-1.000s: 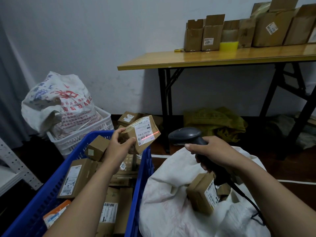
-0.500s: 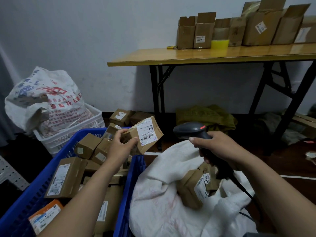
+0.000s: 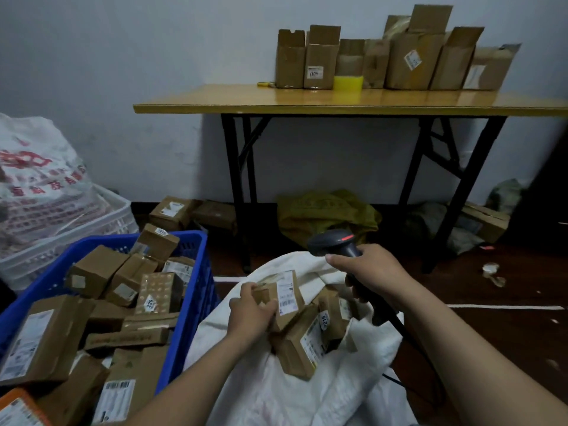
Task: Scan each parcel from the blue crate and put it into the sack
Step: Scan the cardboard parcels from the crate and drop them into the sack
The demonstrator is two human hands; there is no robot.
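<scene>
Over the open mouth of the white woven sack, the left hand is gripping a small brown parcel, fingers curling round its near-left end and thumb lying on top. The label face is looking up at the camera, barcode toward the near end. Its long axis is running near-to-far, with the far end tipping up.

The right hand is wrapping round the grip of a dark barcode scanner, forefinger lying straight along the top. The scanner head is pointing left, away from the parcel, with a red light glowing on top. Its cable is trailing down past the sack's right edge. The hands are working apart, left lower and nearer.

Several parcels are already lying in the sack mouth, just under the held one; one is carrying a "216" sticker. Can't tell whether the held parcel is touching them.

The blue crate is sitting just left of the sack, its right wall pressing against the cloth, and it is holding many more boxes. Open room is showing between the crate wall and the right forearm, directly over the sack. Behind, a folding surface is carrying a row of open cartons.
</scene>
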